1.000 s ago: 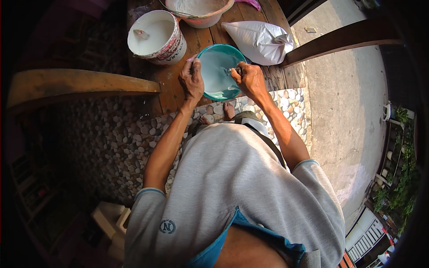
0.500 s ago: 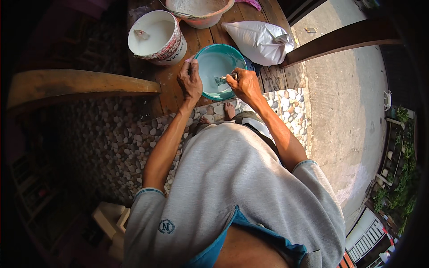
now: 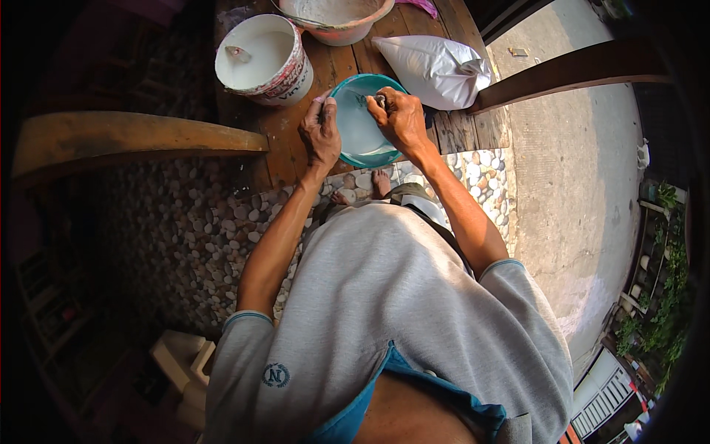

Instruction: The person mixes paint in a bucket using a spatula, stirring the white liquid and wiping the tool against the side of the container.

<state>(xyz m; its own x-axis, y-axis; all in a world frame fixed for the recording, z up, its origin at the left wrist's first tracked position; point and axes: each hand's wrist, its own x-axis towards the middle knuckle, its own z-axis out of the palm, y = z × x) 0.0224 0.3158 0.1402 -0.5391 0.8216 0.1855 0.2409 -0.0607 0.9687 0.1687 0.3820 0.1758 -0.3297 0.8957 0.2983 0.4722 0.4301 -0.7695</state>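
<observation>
A teal plastic basin [image 3: 373, 78] sits near the front of the wooden table, with pale, milky liquid [image 3: 359, 132] in it. My left hand [image 3: 320, 133] is closed on the basin's left rim, thumb on top. Above the basin's right side, my right hand [image 3: 400, 120] is wrapped round a short-handled tool [image 3: 381, 101]. The handle's dark end shows at the fist; its lower part goes toward the liquid and is mostly hidden, so its exact kind cannot be made out.
Behind the basin stand a white bucket [image 3: 302, 80] of white material and an orange-rimmed tub [image 3: 355, 34]. A tied white sack [image 3: 436, 70] lies to the right on the wooden table [image 3: 342, 65]. Curved wooden beams [image 3: 148, 137] flank me; pebbled flooring [image 3: 214, 214] lies below.
My right hand has moved away from me across the basin, carrying the tool toward its far side. My left hand still holds the rim.
</observation>
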